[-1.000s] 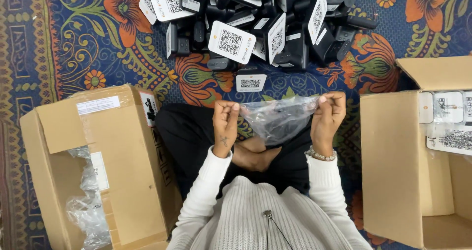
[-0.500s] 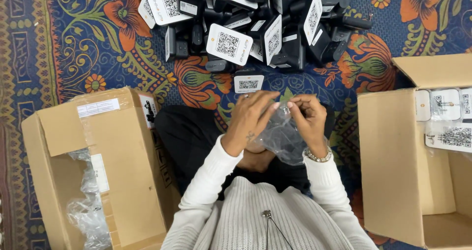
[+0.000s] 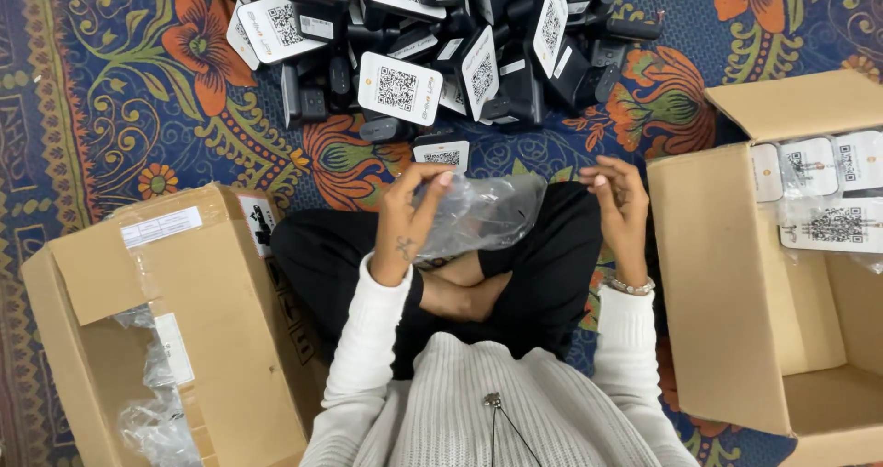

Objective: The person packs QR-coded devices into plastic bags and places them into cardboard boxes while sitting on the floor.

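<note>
**Clear plastic bag held in left hand above crossed legs**

Head view. The person sits cross-legged on a patterned floral rug [image 3: 138, 90]. The left hand [image 3: 409, 214], centre of the frame, is raised with its fingers curled around a crumpled clear plastic bag [image 3: 483, 214]; the grip is closed on the bag's left end. The bag hangs over the lap, just below the middle of the frame, and something dark shows through it, too blurred to identify. The right hand [image 3: 618, 200], right of centre, stands apart from the bag with fingers loosely spread and holds nothing.

At upper centre of the frame lies a pile of black devices with white coded labels [image 3: 432, 53], just beyond the knees. An open cardboard box [image 3: 212, 301] at lower left contains more crumpled clear plastic. A second open cardboard box [image 3: 727, 283] at the right edge holds bagged items with white labels in its upper part.
</note>
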